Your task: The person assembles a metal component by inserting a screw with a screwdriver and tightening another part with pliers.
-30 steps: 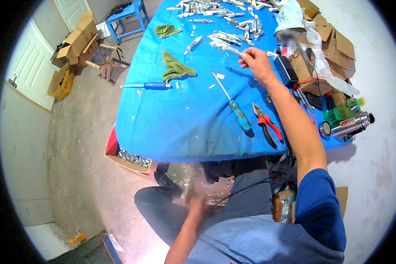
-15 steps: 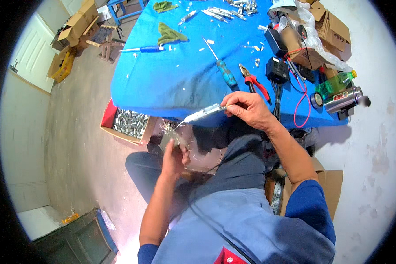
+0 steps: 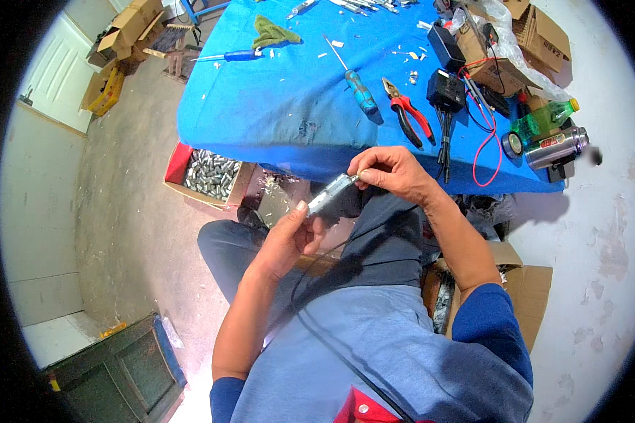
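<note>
A slim, silvery-white tube-shaped part (image 3: 327, 197) slants between my hands, just below the table's near edge. My left hand (image 3: 293, 238) is closed around its lower end, thumb uppermost, so that end is partly hidden. At the upper end, my right hand (image 3: 394, 171) pinches a small tip between thumb and fingers. What exactly the part is, I cannot make out. On the blue-covered table (image 3: 261, 116) beyond lie a screwdriver with a teal handle (image 3: 360, 92) and red-handled pliers (image 3: 409, 116), both apart from my hands.
A box of small metal cylinders (image 3: 212, 175) stands on the floor at left. Black adapters (image 3: 446, 90), a red cable (image 3: 488, 158), a steel flask (image 3: 556, 148) and a green bottle (image 3: 543, 121) crowd the table's right side. A blue screwdriver (image 3: 240, 56) and green cloth (image 3: 274, 33) lie farther off.
My left hand has come up and right and closed on the part's lower end. My right hand still pinches the upper end; the part has swung steeper. The whole view has shifted slightly.
</note>
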A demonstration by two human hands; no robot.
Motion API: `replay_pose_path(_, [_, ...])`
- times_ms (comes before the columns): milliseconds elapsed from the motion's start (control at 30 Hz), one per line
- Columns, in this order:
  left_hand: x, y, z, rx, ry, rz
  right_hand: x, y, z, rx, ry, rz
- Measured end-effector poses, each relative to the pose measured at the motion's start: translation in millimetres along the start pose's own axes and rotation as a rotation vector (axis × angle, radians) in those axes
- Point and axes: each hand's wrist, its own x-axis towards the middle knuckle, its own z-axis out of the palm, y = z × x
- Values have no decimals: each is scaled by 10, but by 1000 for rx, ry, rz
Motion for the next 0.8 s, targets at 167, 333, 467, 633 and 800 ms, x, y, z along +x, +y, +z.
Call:
replay_pose_path(167, [12, 3, 97, 1, 12, -5, 2, 44, 37, 81, 92, 5])
replay_pose_path(333, [40, -22, 128, 17, 12, -59, -4, 118, 92, 142, 195, 60])
replay_pose_path(467, [100, 42, 147, 4, 43, -53, 22, 134, 87, 128, 215, 51])
replay_pose_path(633, [215, 229, 115, -22, 59, -43, 243, -70, 34, 34, 164, 15])
replay_pose_path(800, [487, 507, 13, 70, 58, 37, 714, -160, -210, -39, 62, -2])
